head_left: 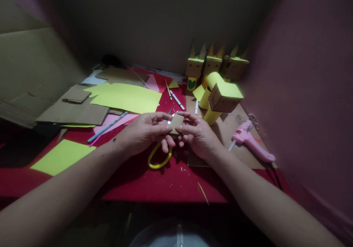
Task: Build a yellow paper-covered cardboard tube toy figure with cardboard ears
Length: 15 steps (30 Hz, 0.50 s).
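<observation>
Between my left hand [154, 129] and my right hand [197, 131] is a small piece of cardboard [176, 123], pinched at both sides by thumbs and fingers. Just below it, a pair of scissors [160, 166] with a yellow handle lies on the red tablecloth [165, 188]; my fingers hide part of it, and the blades show behind my hands. To the right of my right hand stands a yellow paper figure [211, 116] with a boxy cardboard head [226, 98].
A pink glue gun [252, 140] rests on a cardboard sheet [220, 144] at right. Several box-headed figures [195, 68] stand at the back. Yellow paper [129, 98], cardboard pieces [74, 110] and a striped blue straw [107, 126] lie left. White markers [177, 99] lie beyond my hands.
</observation>
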Each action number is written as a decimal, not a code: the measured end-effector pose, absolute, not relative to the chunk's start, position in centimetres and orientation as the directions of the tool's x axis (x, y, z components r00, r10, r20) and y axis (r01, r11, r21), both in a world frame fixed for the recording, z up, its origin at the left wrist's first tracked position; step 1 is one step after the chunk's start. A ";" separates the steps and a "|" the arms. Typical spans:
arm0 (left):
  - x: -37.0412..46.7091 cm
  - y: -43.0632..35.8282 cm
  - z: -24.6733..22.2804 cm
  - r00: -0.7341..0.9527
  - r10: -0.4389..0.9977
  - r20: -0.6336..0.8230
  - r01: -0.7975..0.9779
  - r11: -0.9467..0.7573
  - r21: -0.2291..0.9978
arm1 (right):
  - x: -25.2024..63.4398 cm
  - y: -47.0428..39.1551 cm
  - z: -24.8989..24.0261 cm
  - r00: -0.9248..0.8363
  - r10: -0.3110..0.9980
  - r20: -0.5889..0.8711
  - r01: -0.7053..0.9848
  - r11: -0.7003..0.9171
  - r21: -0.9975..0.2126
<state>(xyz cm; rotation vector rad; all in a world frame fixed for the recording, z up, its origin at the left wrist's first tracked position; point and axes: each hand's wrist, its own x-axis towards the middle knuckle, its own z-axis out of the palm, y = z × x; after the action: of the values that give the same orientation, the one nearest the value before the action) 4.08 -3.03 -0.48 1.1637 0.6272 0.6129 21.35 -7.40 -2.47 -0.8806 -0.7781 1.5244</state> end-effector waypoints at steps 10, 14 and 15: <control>4.2 -3.2 0.1 0.667 0.727 -0.164 -0.079 0.288 0.954 | 21.4 -7.5 -2.4 -0.078 0.993 -0.093 -0.486 -0.119 -0.866; 3.9 -3.2 -0.1 0.673 0.718 -0.180 -0.026 0.266 0.964 | 21.3 -7.7 -2.4 -0.071 0.997 -0.041 -0.459 -0.070 -0.886; 3.8 -3.2 -0.2 0.668 0.722 -0.180 -0.013 0.253 0.967 | 21.3 -7.7 -2.3 -0.070 0.997 -0.022 -0.442 -0.051 -0.896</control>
<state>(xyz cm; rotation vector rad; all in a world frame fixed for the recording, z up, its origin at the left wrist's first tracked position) 3.81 -3.25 -0.17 1.2275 0.7033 0.5595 21.27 -7.72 -2.33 -0.8583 -0.8875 1.4647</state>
